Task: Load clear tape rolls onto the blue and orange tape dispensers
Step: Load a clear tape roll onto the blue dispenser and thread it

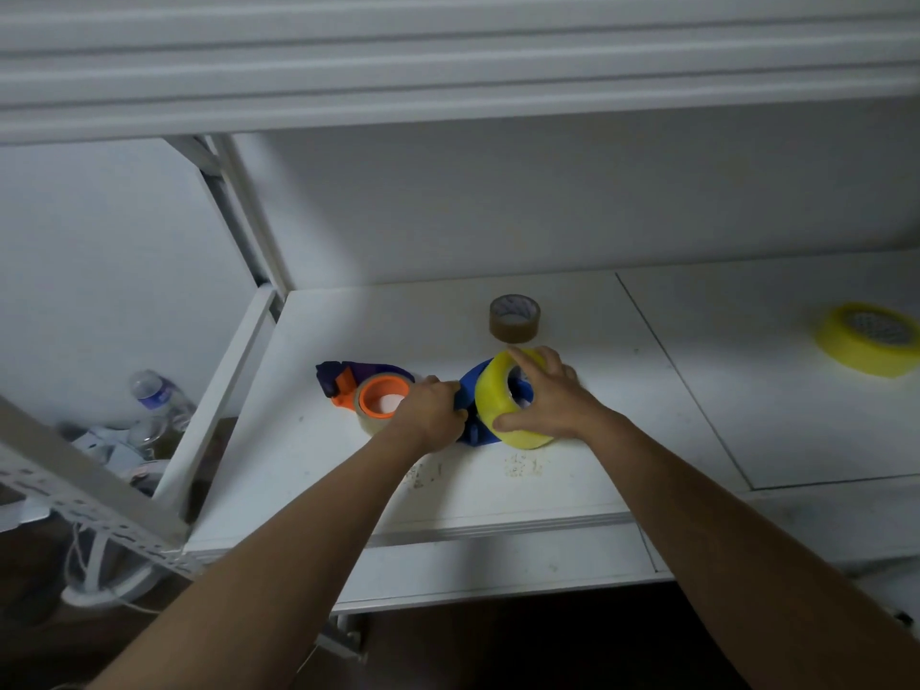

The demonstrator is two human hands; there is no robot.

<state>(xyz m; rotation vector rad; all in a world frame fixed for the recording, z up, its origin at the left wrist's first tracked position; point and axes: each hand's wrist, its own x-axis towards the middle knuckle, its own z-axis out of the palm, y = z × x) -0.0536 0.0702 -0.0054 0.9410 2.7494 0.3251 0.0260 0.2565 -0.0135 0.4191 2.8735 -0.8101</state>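
A blue tape dispenser [472,385] lies on the white shelf [572,470] near its middle. My left hand [432,409] grips the dispenser's left side. My right hand [545,395] holds a yellowish clear tape roll [490,398] tilted on edge, over the dispenser's blue hub. Left of that lies the orange dispenser [381,396] with a purple-blue handle [343,376]; a clear tape roll [369,421] sits around its orange hub.
A brown tape roll [514,318] stands behind the blue dispenser. A yellow tape roll [868,338] lies far right on the shelf. Left of the shelf, beyond a white metal frame [219,390], are a plastic bottle [159,395] and clutter on the floor.
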